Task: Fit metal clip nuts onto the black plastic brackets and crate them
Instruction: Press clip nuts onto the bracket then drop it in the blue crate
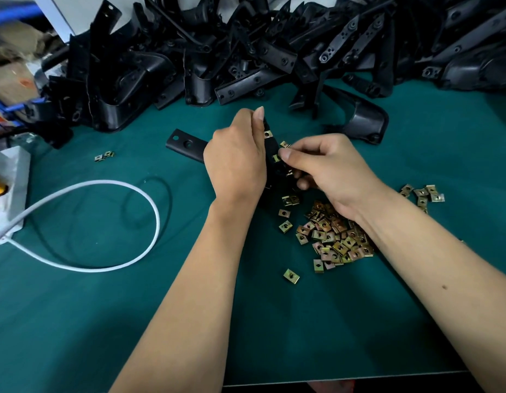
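Gripping bracket [186,145], hands [237,160] seemingly clipping.

1. Two bare forearms come into view from the near edge, with no sleeves showing on either.
2. The left hand [236,160] wears no glove, ring or watch.
3. The right hand [328,168] is equally bare, its wrist without any band.
4. The fingernails are short and unpainted.
5. A small dark mole marks the right forearm.
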Tool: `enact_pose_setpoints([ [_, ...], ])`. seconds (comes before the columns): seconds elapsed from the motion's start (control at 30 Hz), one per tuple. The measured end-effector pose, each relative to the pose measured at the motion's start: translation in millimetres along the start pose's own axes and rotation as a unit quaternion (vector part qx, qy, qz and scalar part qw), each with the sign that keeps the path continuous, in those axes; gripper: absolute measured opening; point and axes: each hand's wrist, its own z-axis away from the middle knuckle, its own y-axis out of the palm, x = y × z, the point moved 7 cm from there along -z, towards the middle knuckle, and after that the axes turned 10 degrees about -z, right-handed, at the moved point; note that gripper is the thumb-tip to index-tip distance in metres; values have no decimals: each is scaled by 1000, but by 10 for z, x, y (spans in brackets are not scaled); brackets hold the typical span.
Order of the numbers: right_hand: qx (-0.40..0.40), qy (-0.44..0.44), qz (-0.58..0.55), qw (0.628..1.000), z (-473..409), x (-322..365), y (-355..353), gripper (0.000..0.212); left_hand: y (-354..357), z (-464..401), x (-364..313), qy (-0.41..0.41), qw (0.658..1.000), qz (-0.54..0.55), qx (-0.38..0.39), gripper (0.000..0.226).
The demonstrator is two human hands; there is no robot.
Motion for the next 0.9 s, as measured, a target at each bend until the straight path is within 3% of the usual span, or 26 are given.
enact_pose_setpoints([
  [0.27,-17,-127,176,976,103,342,60,29,-118,13,-73,-34,996,-40,-70,44],
  [0.4,-11,-160,254,954,202,447,155,23,-77,2,-20,-70,992,-100,-33,48],
  [0.5,-43,-182,251,950,292,546,34,23,-109,1,-141,-68,992,-102,-10,47],
  [0.63,-104,-205,274,934,532,734,-308,20,-199,-11,-621,-3,997,-67,36,41],
  [0.73,-194,-227,271,915,873,927,-738,24,-310,81,-1313,78,995,-52,34,41],
  [0.9,-361,-247,294,850,1765,1146,-1813,32,-302,525,-2704,221,973,30,63,44],
])
